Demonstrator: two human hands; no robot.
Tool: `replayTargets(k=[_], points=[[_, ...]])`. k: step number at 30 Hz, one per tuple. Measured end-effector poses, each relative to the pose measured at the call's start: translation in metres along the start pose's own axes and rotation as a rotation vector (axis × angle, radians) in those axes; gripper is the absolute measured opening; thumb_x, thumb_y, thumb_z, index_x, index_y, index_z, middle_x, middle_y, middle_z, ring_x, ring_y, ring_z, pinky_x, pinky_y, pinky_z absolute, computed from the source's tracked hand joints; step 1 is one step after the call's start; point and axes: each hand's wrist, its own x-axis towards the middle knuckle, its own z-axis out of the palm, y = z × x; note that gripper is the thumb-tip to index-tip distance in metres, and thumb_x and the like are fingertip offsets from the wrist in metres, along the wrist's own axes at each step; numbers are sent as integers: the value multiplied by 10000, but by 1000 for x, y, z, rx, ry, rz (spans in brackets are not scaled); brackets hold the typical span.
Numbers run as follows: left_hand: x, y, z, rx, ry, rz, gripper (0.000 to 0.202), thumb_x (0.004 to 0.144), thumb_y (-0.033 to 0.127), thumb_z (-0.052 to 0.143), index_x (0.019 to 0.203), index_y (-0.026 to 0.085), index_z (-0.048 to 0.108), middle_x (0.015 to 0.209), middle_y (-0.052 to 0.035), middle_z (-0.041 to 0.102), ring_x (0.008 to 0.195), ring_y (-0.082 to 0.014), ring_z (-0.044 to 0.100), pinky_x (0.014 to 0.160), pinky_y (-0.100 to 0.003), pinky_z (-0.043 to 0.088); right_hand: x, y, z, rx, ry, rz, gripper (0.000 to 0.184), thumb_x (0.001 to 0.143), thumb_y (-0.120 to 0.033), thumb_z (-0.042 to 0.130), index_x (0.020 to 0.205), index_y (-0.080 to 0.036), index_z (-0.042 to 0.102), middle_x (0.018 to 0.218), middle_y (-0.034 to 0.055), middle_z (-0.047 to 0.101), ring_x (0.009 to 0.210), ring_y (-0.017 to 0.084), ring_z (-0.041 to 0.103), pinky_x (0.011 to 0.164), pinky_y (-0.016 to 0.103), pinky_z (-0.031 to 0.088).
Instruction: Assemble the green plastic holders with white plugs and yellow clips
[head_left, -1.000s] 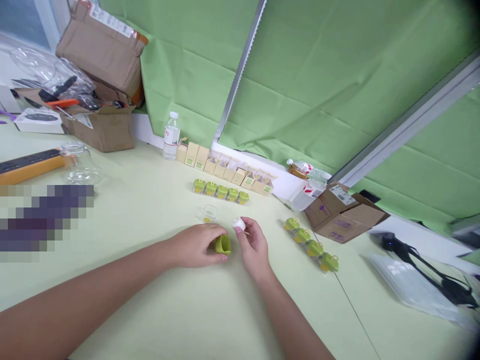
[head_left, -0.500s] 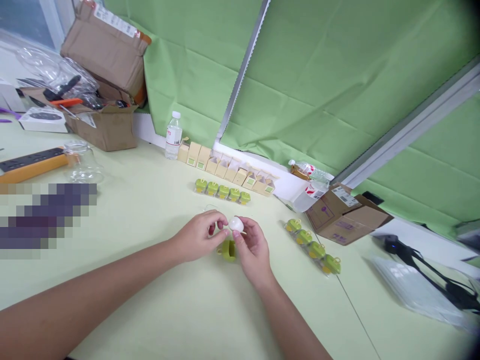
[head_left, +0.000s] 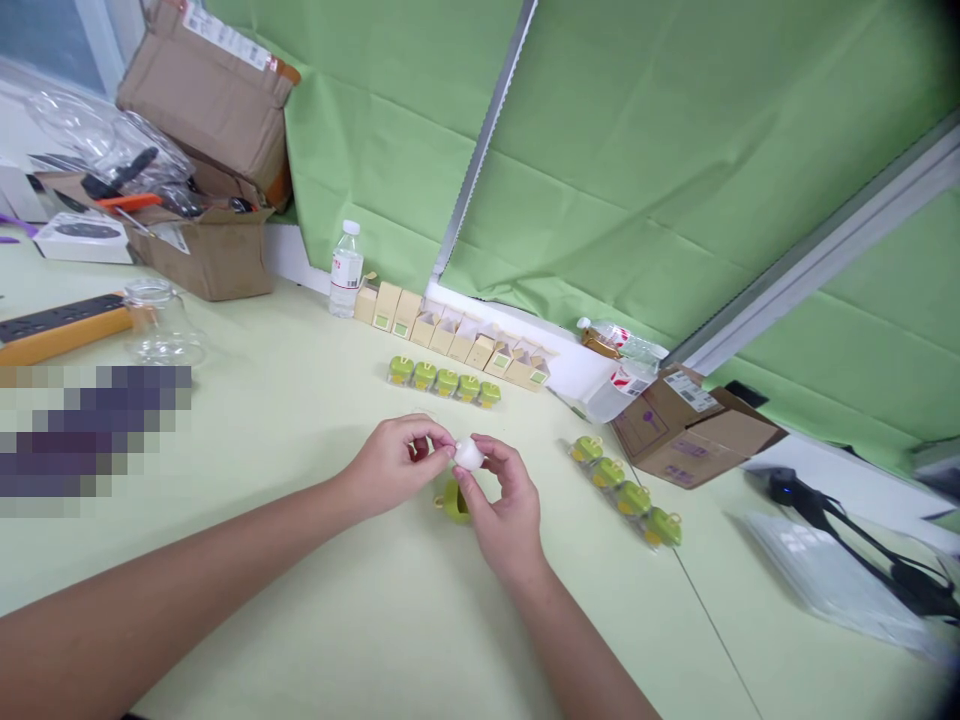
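Observation:
Both of my hands meet over the pale green table (head_left: pixel 300 420), pinching one small white round piece (head_left: pixel 469 455). My left hand (head_left: pixel 397 465) grips it from the left with thumb and fingertips. My right hand (head_left: pixel 506 505) holds it from the right, fingers curled. Just below the hands a small green cup-shaped part (head_left: pixel 452 500) lies on the table, touched by neither hand as far as I can see.
A row of small green-capped clear items (head_left: pixel 444 382) lies beyond the hands, another row (head_left: pixel 626 492) to the right. Small beige boxes (head_left: pixel 450 335), a water bottle (head_left: pixel 345 270), a glass jar (head_left: pixel 159 322), cardboard boxes (head_left: pixel 690 425) and a black cable (head_left: pixel 847 525) stand around.
My left hand let go of the green part, which now lies on the table, and rose to pinch the white piece that my right hand was holding.

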Motion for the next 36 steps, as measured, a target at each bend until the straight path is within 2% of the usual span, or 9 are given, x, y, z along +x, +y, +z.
replayTargets(k=[6, 14, 16, 20, 22, 25, 30, 34, 36], points=[[-2, 3, -1, 12, -13, -25, 71, 852, 210, 573, 815, 190, 629, 782, 1, 607, 659, -118, 526, 576, -234, 427, -1, -3, 0, -120, 6, -98, 284, 870, -199, 647, 1144, -257, 599, 1186, 66, 645, 1091, 221, 616, 921, 390, 529], [5, -2, -6, -30, 5, -53, 83, 872, 255, 536, 837, 194, 580, 764, 8, 579, 663, -126, 525, 589, -237, 430, -1, -2, 0, -44, 26, 26, 297, 864, -268, 664, 1151, -254, 590, 1204, 80, 645, 1051, 240, 630, 936, 432, 522], [15, -8, -20, 6, 72, -43, 96, 858, 282, 552, 829, 193, 574, 724, 13, 573, 639, -128, 532, 576, -238, 426, -1, 0, -1, -30, 42, 47, 305, 859, -279, 671, 1152, -250, 589, 1199, 80, 649, 1036, 238, 633, 935, 434, 519], [41, -29, -76, 390, 459, -79, 145, 769, 277, 595, 675, 203, 513, 649, 20, 569, 621, -155, 551, 634, -285, 453, -1, 2, 0, 10, 58, 94, 309, 852, -296, 684, 1142, -248, 591, 1175, 70, 659, 1000, 218, 641, 927, 412, 520], [51, -43, -107, 594, 541, -111, 114, 721, 255, 600, 636, 203, 546, 795, -21, 667, 805, -222, 628, 836, -362, 478, 0, 3, 0, 27, 56, 112, 306, 850, -302, 689, 1135, -251, 592, 1153, 62, 665, 995, 212, 643, 924, 404, 520], [57, -58, -135, 703, 506, -98, 244, 721, 273, 597, 950, 212, 655, 1125, -83, 676, 1137, -322, 575, 1024, -458, 393, 1, 4, 0, 37, 68, 136, 303, 850, -311, 688, 1129, -248, 590, 1118, 58, 675, 993, 211, 642, 924, 407, 516], [54, -57, -135, 648, 578, -200, 228, 796, 266, 524, 1000, 236, 620, 965, -54, 699, 796, -244, 644, 745, -368, 490, 9, 18, -7, 17, 118, 195, 291, 834, -341, 686, 1085, -232, 589, 1114, 70, 679, 995, 219, 640, 900, 416, 526], [51, -48, -131, 621, 625, -40, 238, 757, 148, 540, 974, 235, 582, 1218, -52, 627, 998, -251, 605, 860, -370, 461, 16, 35, -15, -52, 133, 267, 299, 806, -375, 682, 1056, -227, 611, 1075, 69, 697, 982, 230, 644, 910, 436, 515], [51, -45, -131, 583, 647, -16, 174, 788, 159, 535, 951, 216, 552, 1142, -50, 644, 951, -229, 608, 836, -359, 464, 19, 42, -18, -97, 119, 303, 294, 795, -383, 678, 1042, -231, 625, 1067, 63, 705, 999, 239, 644, 921, 443, 500]])
